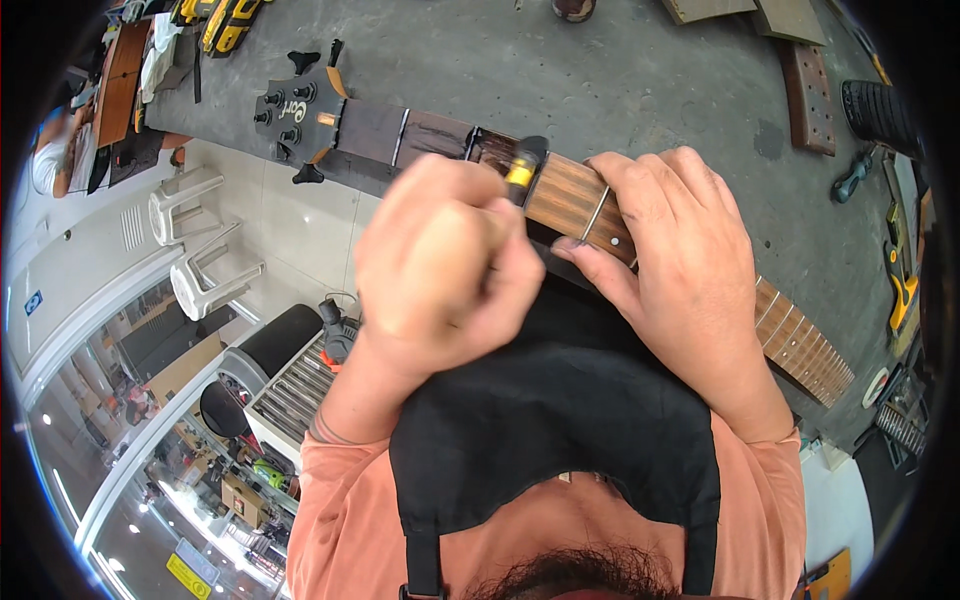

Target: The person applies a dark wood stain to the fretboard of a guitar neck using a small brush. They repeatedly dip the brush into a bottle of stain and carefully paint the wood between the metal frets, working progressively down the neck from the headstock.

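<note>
A bass guitar neck (565,193) lies slantwise across the bench, its black headstock (290,115) with several tuning pegs at the far left. My left hand (440,260) is a fist, blurred by motion, over the neck's near edge. It holds a tool with a black and yellow handle (521,175); the tool's working end is hidden. My right hand (675,235) grips the neck, fingers over the top and thumb along the near side. Between the frets toward the headstock the fingerboard is dark; by the tool it looks streaky brown, and under my right hand lighter brown.
A grey bench (450,60) carries the neck. Yellow-black tools (228,25) sit at its far left. A brown block with holes (806,97), a screwdriver (853,175) and a yellow-handled tool (902,285) are at the right. White stools (185,205) stand on the floor at left.
</note>
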`<action>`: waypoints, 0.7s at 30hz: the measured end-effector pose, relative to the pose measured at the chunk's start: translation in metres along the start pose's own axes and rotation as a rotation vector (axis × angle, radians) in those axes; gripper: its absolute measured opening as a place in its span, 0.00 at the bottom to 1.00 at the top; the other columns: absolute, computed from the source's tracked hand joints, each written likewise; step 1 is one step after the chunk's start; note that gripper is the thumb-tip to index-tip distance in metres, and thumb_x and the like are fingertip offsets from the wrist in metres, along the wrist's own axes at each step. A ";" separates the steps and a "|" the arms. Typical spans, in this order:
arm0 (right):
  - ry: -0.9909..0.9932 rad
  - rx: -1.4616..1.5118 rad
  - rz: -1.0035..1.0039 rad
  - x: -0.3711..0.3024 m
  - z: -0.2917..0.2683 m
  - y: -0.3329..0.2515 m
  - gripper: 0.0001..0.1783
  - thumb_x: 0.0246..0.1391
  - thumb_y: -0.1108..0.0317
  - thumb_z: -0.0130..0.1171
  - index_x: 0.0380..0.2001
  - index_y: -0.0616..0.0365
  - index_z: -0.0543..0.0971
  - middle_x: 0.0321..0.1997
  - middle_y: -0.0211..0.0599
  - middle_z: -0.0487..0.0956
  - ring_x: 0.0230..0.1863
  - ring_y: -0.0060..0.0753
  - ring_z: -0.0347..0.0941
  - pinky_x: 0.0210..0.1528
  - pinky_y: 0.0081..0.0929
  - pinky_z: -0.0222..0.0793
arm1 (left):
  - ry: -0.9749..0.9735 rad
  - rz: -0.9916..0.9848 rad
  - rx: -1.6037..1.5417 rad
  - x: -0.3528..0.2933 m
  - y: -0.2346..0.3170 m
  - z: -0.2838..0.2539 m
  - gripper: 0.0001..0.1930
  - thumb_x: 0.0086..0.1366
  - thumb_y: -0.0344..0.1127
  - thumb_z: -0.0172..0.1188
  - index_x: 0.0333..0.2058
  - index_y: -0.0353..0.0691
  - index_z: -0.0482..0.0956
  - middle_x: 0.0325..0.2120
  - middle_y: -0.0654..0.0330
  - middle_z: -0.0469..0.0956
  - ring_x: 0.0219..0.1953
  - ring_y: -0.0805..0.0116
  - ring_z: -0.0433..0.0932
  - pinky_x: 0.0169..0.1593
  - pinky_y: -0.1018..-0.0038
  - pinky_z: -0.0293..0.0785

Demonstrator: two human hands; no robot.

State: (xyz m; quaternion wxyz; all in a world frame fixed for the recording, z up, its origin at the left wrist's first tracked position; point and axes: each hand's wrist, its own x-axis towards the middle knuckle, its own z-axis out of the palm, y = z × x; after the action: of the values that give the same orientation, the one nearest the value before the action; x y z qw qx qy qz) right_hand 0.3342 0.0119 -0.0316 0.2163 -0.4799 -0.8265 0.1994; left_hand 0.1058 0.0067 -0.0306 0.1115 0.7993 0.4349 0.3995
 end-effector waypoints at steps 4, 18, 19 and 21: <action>0.009 0.000 -0.016 0.000 0.002 0.001 0.37 0.47 0.58 0.85 0.58 0.58 0.81 0.42 0.38 0.82 0.47 0.48 0.77 0.52 0.44 0.74 | 0.040 -0.049 0.004 -0.008 -0.004 -0.004 0.14 0.57 0.10 0.68 0.32 0.32 0.73 0.31 0.45 0.84 0.27 0.59 0.79 0.33 0.68 0.76; 0.011 -0.012 -0.004 -0.001 0.002 0.000 0.37 0.46 0.59 0.85 0.59 0.56 0.81 0.41 0.36 0.82 0.46 0.47 0.78 0.51 0.44 0.74 | 0.084 -0.051 0.017 -0.018 -0.010 -0.007 0.14 0.54 0.10 0.67 0.32 0.33 0.72 0.30 0.45 0.83 0.25 0.60 0.76 0.30 0.66 0.72; 0.004 -0.012 -0.002 0.000 0.002 0.000 0.37 0.47 0.59 0.85 0.59 0.56 0.81 0.41 0.36 0.82 0.46 0.47 0.78 0.51 0.44 0.74 | 0.053 -0.017 -0.012 -0.017 -0.005 -0.005 0.14 0.56 0.10 0.66 0.32 0.33 0.72 0.30 0.45 0.83 0.25 0.60 0.77 0.30 0.66 0.72; -0.010 -0.012 0.001 0.000 0.002 0.000 0.37 0.47 0.59 0.85 0.59 0.57 0.81 0.41 0.36 0.82 0.46 0.47 0.78 0.51 0.44 0.74 | 0.012 0.045 -0.061 -0.018 0.002 -0.001 0.14 0.57 0.10 0.67 0.34 0.33 0.72 0.31 0.45 0.83 0.25 0.60 0.77 0.30 0.67 0.73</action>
State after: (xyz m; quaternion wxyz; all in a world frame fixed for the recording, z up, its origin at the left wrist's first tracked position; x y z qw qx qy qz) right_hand 0.3328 0.0117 -0.0333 0.2094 -0.4804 -0.8286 0.1969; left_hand 0.1011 -0.0091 -0.0387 0.1242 0.8025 0.4052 0.4199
